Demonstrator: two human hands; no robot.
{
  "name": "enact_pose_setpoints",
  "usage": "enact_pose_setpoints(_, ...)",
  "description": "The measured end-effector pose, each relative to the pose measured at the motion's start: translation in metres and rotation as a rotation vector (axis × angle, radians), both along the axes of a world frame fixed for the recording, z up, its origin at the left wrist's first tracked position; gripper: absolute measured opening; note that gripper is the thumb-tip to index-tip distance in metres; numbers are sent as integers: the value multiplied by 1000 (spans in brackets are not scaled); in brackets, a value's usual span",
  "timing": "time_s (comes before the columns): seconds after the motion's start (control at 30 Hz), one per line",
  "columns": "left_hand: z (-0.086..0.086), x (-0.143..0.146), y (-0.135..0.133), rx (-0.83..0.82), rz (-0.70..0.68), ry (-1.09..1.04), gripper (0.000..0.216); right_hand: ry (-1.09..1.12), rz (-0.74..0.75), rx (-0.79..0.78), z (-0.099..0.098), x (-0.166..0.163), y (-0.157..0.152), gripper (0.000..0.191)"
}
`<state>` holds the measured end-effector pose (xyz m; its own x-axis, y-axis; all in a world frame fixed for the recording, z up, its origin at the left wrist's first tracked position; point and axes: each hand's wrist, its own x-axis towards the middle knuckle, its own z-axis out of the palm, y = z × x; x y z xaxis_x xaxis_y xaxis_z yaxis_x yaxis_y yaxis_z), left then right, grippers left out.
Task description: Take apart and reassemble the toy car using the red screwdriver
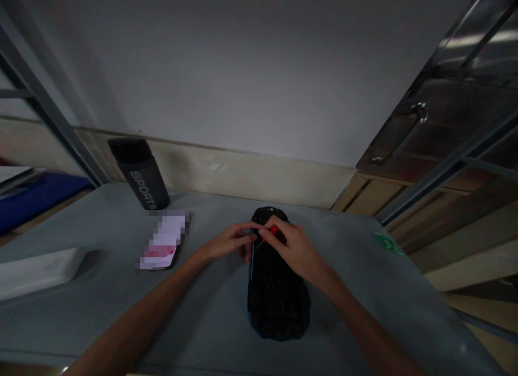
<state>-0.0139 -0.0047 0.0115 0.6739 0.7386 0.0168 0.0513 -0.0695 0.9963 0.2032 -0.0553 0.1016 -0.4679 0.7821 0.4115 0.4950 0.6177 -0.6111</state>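
Observation:
A dark toy car (279, 295) lies upside down on the grey table, its underside facing up. My right hand (297, 252) pinches a small red-handled screwdriver (270, 233) over the upper part of the car. The thin shaft slants down toward the underside; whether its tip sits in a screw is too dark to tell. At the car's upper left side, my left hand (232, 240) grips the edge, with one finger stretched across toward the screwdriver.
A phone (165, 241) lies left of the car, and a dark sports bottle (140, 173) stands behind it. On the far left is a white oblong object (40, 271). A small green item (388, 243) lies near the right edge. Metal posts (449, 160) flank the table, and a wall rises behind.

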Motion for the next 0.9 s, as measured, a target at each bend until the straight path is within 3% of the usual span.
enact_pose_setpoints(0.13, 2, 0, 0, 8, -20, -9, 64, -101, 37, 0, 7, -3, 3, 21)
enact_pose_setpoints(0.3, 5, 1, -2, 40, -26, -2, 54, -309, 16, 90, 20, -9, 7, 1)
enact_pose_setpoints(0.53, 3, 1, -3, 14, 3, -9, 38, -629, -116, 218, 34, -26, 5, 15)
enact_pose_setpoints(0.6, 4, 1, -3, 11, 7, -7, 38, -643, -151, 210, 37, -27, 2, 14)
enact_pose_setpoints(0.7, 6, 1, -3, 16, -15, 2, 33, -603, -91, 192, 42, -24, -1, 5)
enact_pose_setpoints(0.9, 5, 0, -2, 8, 16, 43, 26, -599, -7, 166, 45, -18, -2, 14)
